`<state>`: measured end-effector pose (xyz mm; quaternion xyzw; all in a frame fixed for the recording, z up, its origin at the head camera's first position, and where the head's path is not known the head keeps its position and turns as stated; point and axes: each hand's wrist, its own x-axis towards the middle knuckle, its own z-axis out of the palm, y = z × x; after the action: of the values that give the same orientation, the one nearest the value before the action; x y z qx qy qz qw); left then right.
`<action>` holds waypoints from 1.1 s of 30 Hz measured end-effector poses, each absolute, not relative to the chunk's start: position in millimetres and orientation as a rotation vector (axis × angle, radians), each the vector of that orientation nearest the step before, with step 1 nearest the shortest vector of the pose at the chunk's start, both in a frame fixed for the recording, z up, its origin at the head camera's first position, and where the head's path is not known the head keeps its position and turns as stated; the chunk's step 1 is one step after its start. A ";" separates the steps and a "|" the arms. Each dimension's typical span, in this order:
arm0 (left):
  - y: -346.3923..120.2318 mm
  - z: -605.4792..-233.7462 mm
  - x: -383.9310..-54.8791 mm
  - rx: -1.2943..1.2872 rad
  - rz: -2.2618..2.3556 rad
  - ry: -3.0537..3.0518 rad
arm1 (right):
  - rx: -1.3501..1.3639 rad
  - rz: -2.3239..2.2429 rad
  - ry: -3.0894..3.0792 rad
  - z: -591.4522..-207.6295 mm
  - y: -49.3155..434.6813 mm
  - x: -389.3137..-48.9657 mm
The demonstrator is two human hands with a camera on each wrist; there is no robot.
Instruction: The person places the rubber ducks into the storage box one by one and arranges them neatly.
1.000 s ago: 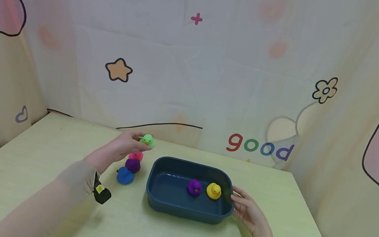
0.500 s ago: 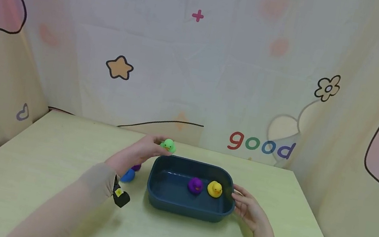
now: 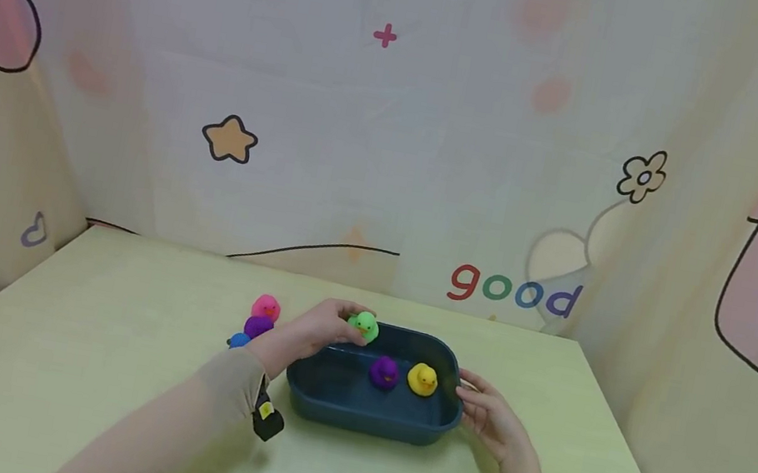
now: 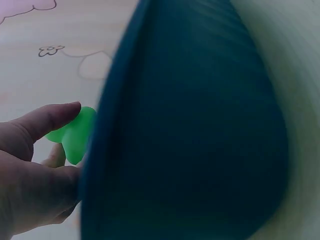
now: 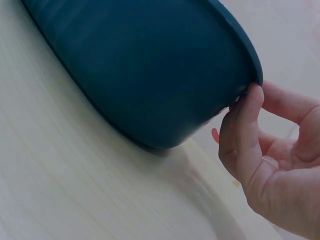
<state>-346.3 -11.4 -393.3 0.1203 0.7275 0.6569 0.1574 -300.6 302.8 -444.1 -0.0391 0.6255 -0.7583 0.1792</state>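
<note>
A green rubber duck [image 3: 364,326] is pinched between the thumb and fingers of my left hand [image 3: 321,326]. This hand is over the left rear part of the dark blue plastic tub [image 3: 354,420]. Inside the tub sit a purple rubber duck [image 3: 384,373] and a yellow rubber duck [image 3: 423,380]. My right hand [image 3: 498,425] rests its fingertips against the tub's right end, right at the rim in the right wrist view. In the left wrist view, the tub's wall [image 4: 200,125] hides part of the green duck and the fingertips.
Left of the tub, a pink duck [image 3: 266,307], a purple duck [image 3: 259,326] and a blue duck [image 3: 239,340] stand in a row on the pale wooden table [image 3: 65,333]. My left forearm partly covers the blue one. A printed cloth backdrop [image 3: 313,90] rises behind the table.
My left hand has carried the green duck rightward, from above the row of ducks to over the tub. My right hand has stayed at the tub's right end.
</note>
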 end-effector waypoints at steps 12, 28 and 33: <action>1.5 -416.5 -349.8 0.256 1.754 2.313 | -0.075 -2.150 1.767 -443.5 301.6 -300.3; 5.3 -430.7 -350.7 0.277 1.486 2.497 | -0.070 -2.163 1.741 -440.3 300.1 -298.7; 5.9 -431.5 -349.3 0.279 1.385 2.574 | -0.061 -2.169 1.731 -439.8 299.3 -298.5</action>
<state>-349.3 5.9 -431.5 0.0946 0.8720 0.4691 0.1025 -298.5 299.3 -439.8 -0.0215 0.6132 -0.7684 0.1820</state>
